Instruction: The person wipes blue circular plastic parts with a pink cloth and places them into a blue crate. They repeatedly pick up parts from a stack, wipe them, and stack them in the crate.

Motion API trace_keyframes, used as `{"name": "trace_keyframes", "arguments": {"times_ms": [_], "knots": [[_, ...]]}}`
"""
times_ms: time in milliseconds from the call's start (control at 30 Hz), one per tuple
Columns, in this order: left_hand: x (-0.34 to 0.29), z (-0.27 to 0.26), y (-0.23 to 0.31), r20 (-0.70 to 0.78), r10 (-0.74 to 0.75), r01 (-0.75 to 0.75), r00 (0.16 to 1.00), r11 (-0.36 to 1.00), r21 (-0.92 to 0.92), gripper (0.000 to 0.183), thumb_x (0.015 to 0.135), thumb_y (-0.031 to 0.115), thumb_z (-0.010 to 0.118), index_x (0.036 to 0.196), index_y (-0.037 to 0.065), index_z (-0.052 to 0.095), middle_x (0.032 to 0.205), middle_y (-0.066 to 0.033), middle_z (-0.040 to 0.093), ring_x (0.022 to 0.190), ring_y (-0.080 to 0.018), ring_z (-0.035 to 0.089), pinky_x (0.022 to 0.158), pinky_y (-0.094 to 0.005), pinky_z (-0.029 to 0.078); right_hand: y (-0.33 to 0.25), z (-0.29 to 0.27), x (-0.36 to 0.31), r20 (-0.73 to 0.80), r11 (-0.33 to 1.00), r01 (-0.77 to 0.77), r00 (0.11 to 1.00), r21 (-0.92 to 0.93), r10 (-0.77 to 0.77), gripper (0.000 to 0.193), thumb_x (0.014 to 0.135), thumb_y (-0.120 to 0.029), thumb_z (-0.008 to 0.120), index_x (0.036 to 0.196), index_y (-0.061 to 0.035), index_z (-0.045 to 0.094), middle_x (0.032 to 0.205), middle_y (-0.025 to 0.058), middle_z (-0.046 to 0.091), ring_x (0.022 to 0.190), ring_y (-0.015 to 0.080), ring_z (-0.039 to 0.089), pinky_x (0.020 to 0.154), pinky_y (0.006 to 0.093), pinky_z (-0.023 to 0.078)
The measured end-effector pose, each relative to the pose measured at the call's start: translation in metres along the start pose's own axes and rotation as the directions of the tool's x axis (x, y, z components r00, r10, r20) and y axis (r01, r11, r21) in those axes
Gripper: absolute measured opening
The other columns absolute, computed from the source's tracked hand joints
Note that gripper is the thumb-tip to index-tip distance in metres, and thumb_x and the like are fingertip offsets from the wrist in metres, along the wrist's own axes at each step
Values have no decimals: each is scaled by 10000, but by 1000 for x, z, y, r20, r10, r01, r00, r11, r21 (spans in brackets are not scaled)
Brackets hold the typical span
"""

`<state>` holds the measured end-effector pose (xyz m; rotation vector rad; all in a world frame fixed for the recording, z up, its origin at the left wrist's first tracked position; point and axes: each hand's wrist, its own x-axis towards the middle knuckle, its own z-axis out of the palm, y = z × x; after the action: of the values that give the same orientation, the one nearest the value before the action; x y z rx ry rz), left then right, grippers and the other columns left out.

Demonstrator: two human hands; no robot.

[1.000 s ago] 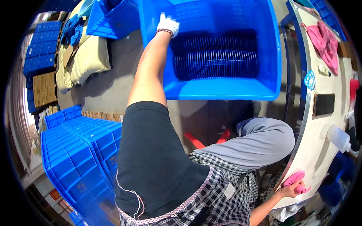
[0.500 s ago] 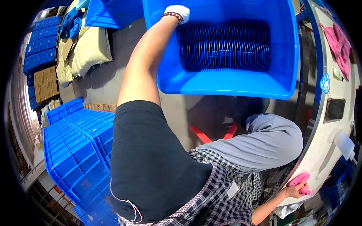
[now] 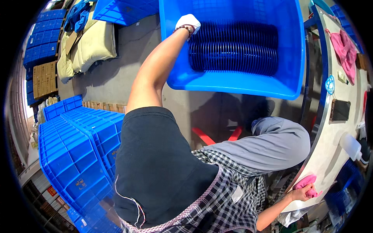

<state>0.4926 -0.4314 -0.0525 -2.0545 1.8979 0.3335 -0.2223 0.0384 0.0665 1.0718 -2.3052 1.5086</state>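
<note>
Two rows of dark discs (image 3: 233, 56) stand in a blue bin (image 3: 233, 85), none visibly lifted; gloved left hand (image 3: 189, 23) beside them, grip unclear; right hand (image 3: 301, 193) clenched around pink cloth (image 3: 307, 180).

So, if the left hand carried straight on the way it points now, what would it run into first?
Probably the far inside of the blue crate, ahead of the gloved left hand. The dark ribbed rows lie to its right; depth is unclear, so it might brush them first.
</note>
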Motion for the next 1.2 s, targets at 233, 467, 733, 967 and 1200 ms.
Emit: {"name": "trace_keyframes", "arguments": {"times_ms": [233,467,733,967,1200], "knots": [[-4,20,12,130,-260,281,957,943,-180,237,789,181,689,946,18,760,981,-200,748,887,-322,754,758,-416,604,2,-1,1,0,1000,16,1000,-22,-16,123,913,-6,679,1016,53,647,984,71,675,889,189,604,863,355,510],[14,37,7,106,-294,305,950,947,-101,274,821,209,682,1030,50,760,1047,-171,751,970,-310,746,830,-418,587,12,-2,1,-13,1000,7,1000,-30,-7,164,910,-35,688,1042,55,649,1003,81,687,914,191,619,906,360,509],[-18,47,-15,123,-62,89,990,970,-225,232,843,198,592,838,16,736,777,-166,734,722,-291,742,627,-437,578,-11,11,-1,21,994,-73,997,86,71,157,910,15,631,1059,52,601,1041,83,649,922,199,586,904,363,485],[-182,-39,107,-99,-117,-77,988,183,-980,250,958,132,616,1156,1,694,969,-76,719,784,-136,684,671,-266,571,-22,12,-4,43,988,-81,996,133,76,660,918,-2,665,1493,74,350,991,44,638,933,172,594,978,352,461],[-350,-73,269,-639,400,-752,657,278,-598,195,896,34,666,1084,30,718,970,-114,710,854,-184,703,770,-302,575,1,9,-14,-30,947,-102,993,304,117,240,916,-12,677,1139,41,606,999,51,659,945,172,609,943,350,485]]}}
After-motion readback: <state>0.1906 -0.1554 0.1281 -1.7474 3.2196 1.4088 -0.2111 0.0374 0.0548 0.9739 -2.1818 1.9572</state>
